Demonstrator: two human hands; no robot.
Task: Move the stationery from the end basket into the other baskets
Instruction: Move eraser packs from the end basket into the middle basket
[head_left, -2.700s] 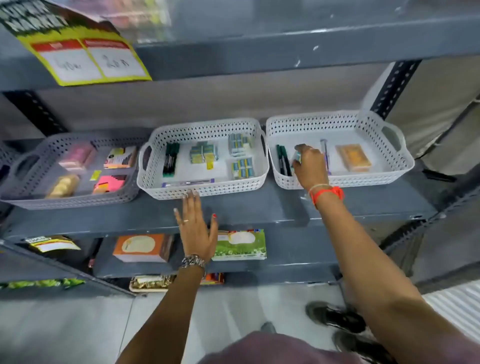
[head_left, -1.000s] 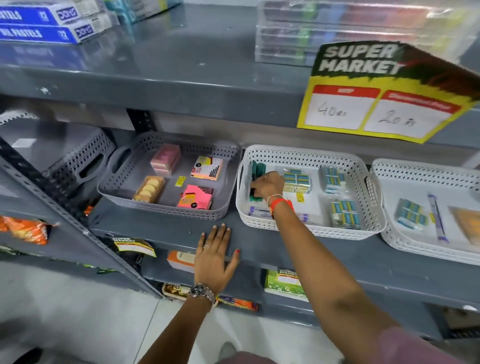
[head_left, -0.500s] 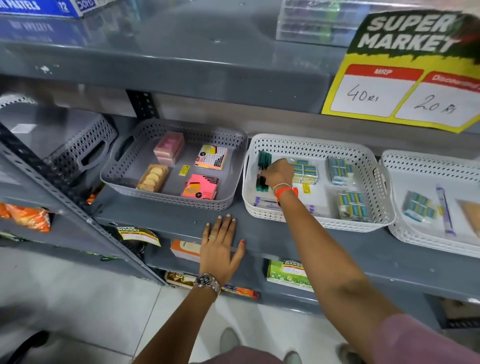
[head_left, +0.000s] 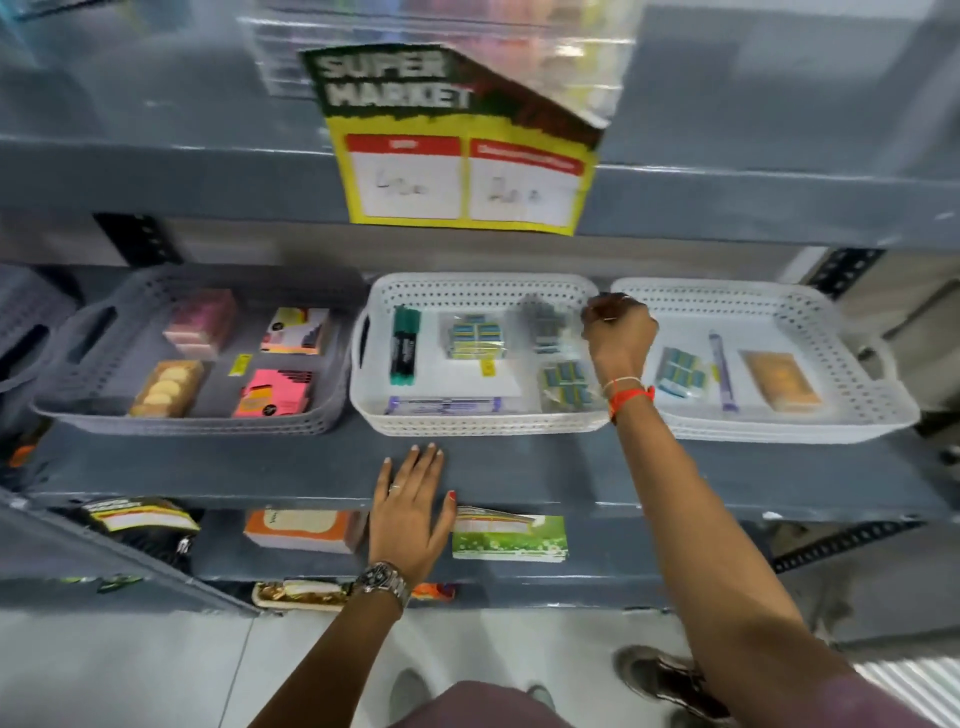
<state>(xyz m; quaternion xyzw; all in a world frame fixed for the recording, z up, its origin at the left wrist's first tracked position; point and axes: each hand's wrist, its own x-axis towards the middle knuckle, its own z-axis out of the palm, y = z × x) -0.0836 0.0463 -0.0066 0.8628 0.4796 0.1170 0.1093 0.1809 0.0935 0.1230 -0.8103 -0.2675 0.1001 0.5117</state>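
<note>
3 perforated plastic baskets: grey basket (head_left: 332, 415) with sticky-note pads; middle white basket (head_left: 483, 291) with green markers (head_left: 405, 345); end white basket (head_left: 857, 395) with eraser pack (head_left: 680, 371). Right hand (head_left: 618, 335), closure indiscernible, between the white baskets; left hand (head_left: 410, 512) flat, empty, on grey shelf (head_left: 519, 473).

Right hand (head_left: 618, 340): fist-like, over the seam between middle basket (head_left: 483, 291) and end basket (head_left: 779, 426).
Left hand (head_left: 413, 512): flat on shelf edge (head_left: 208, 467), at 6 o'clock.

yellow shelf sign (head_left: 457, 145) reading "SUPER MARKET", handwritten prices below blurred
</note>
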